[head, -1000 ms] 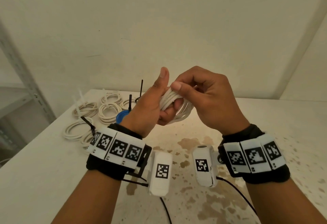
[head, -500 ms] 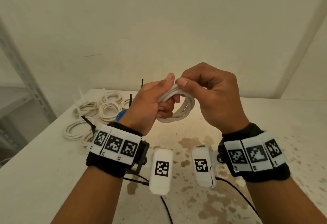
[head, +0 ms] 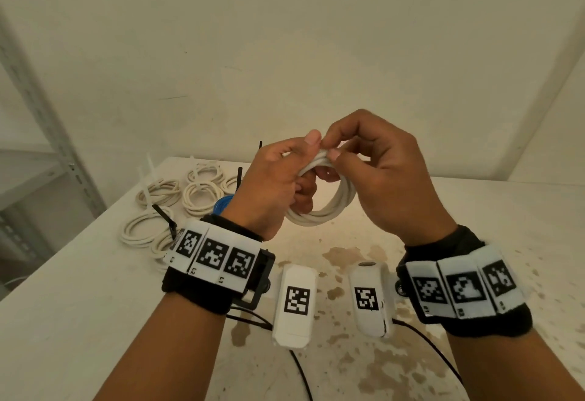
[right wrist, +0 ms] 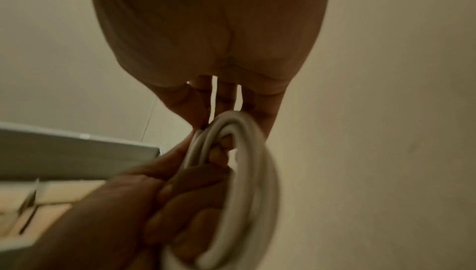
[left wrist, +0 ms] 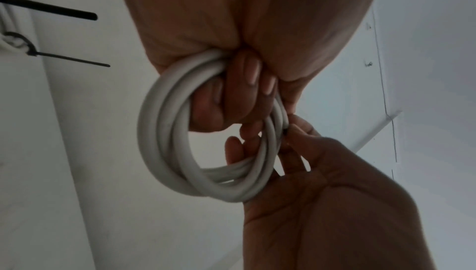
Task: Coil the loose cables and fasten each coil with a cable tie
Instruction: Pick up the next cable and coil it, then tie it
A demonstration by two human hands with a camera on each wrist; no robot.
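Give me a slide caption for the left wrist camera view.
Left hand grips a coiled white round cable while the right hand pinches its strands.

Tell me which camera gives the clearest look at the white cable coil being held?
The left wrist view: the white cable coil shows as a full, sharp ring of several loops. The head view shows the coil smaller, half hidden by the left hand and right hand. The right wrist view is blurred, edge-on.

White cable coil (head: 329, 210), black cable ties (head: 164, 220), blue coil (head: 223, 204), brown-stained white table (head: 474, 210).
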